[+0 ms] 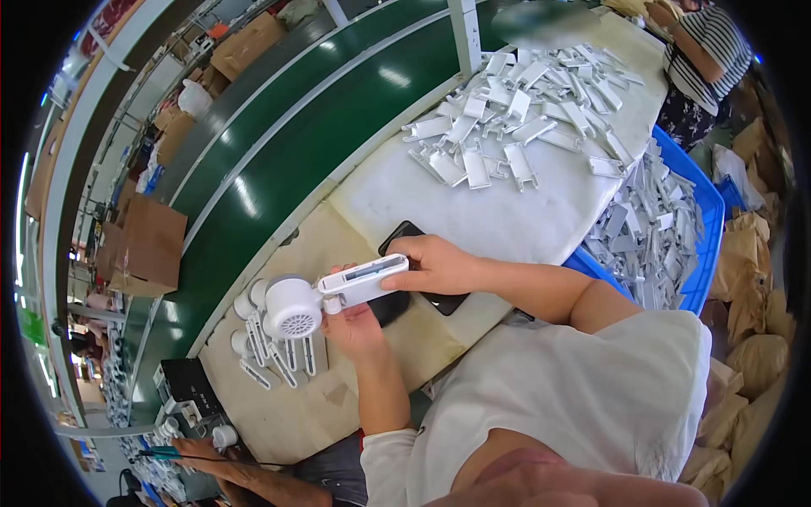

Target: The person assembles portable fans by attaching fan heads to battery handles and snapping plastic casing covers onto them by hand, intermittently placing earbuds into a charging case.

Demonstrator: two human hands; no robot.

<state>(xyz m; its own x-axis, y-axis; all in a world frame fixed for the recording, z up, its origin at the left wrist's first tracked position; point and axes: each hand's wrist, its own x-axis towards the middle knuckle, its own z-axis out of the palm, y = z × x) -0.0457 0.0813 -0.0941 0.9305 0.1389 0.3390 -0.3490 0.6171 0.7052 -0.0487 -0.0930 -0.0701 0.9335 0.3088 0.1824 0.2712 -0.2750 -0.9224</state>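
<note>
A white hair dryer (293,306) with a round, vented head and a slotted handle is held above the workbench between my hands. My left hand (358,331) grips it from below, around the hinge where head and handle meet. At the handle's far end, my right hand (441,269) pinches it between thumb and fingers. The long opening in the handle faces up. Several similar white hair dryers (283,359) lie grouped on the bench left of my left hand, partly hidden behind the held one. Beneath my right hand, a black phone (409,230) is partly covered.
Loose white handle covers (515,110) are heaped at the bench's far end. A blue bin (714,224) of similar parts stands to the right. A green conveyor belt (279,156) runs beyond the bench. At lower left, another person's hand (198,452) is near a green-handled tool.
</note>
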